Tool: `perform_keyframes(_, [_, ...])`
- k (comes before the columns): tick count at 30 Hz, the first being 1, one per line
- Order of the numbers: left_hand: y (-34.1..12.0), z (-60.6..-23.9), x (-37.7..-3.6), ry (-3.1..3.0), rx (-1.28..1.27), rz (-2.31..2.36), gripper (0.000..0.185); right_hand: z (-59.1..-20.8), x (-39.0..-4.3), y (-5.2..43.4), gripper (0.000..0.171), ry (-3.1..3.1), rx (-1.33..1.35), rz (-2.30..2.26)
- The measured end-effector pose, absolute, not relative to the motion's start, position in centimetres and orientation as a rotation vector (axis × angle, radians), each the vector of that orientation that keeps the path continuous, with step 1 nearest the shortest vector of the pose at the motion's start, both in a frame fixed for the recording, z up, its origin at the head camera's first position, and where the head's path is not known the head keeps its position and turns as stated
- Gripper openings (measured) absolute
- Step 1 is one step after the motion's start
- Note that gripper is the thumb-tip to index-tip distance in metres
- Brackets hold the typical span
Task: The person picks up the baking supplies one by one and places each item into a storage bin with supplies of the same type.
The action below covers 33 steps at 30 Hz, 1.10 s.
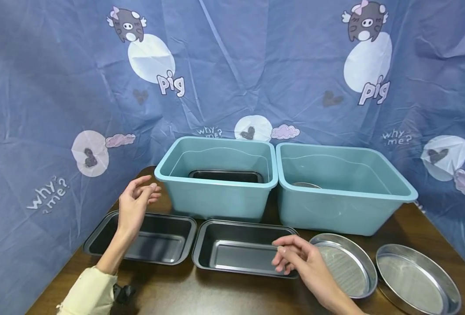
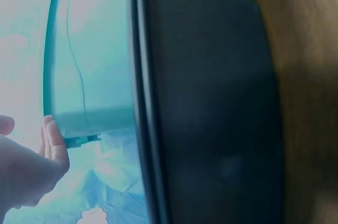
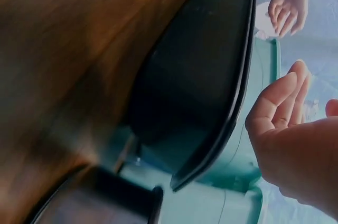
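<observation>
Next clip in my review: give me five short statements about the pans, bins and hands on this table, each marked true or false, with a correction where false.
1. Two dark rectangular pans lie on the table in front of the teal bins. True: the left dark pan and the middle dark pan lie side by side.
2. The left hand grips a round metal pan. False: it hovers over the left dark pan and holds nothing.
3. The left teal bin has a dark pan inside. True.
4. The right hand rests inside the right teal bin. False: it is over the middle dark pan's right end, holding nothing.
5. Three round metal pans lie on the table. False: two, the nearer round pan and the far-right round pan.
</observation>
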<state>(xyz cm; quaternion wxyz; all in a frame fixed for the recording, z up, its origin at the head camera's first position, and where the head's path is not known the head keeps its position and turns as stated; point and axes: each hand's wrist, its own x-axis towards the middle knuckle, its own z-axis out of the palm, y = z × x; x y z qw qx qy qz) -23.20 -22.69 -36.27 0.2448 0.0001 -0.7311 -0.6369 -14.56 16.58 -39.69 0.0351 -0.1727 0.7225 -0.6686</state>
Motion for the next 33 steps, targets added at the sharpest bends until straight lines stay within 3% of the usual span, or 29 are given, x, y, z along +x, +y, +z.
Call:
perform_keyframes(16, [-23.6, -36.2, -26.9, -1.966, -0.036, -1.843, 0.049, -39.2, -16.1, 11.9, 0.029, 2.037, -0.52, -2.016])
perform_keyframes(33, [-23.9, -35.5, -27.3, -2.024, 0.02, -1.837, 0.045, -39.6, -16.2, 8.0, 0.032, 1.878, -0.513, -2.054])
